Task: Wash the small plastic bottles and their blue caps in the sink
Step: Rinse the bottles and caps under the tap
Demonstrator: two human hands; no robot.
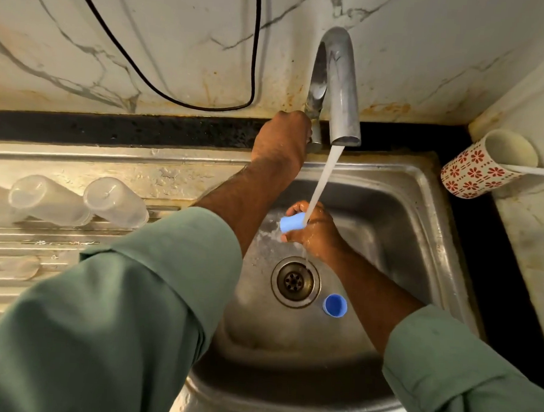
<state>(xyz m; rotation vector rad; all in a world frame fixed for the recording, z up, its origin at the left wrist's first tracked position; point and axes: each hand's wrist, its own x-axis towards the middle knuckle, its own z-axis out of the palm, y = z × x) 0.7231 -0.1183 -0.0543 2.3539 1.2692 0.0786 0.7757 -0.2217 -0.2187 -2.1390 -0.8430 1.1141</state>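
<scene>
We see our right hand [315, 230] gripping a blue cap [292, 222] under the water stream [324, 180] that runs from the steel tap [340, 83] into the steel sink [422, 194]. Our left hand [282, 140] is closed around the tap handle [314, 120] at the back of the sink. A second blue cap [335, 305] lies on the sink floor, just beside the drain [295, 281], with its open side up. Two clear plastic bottles [75, 202] stand upside down on the ribbed draining surface [26, 243] to the left, close to each other. Behind the sink, a stained marble wall [147, 41] carries a black cable [207, 86]. A flowered mug [480, 166] lies on its side on the right.
</scene>
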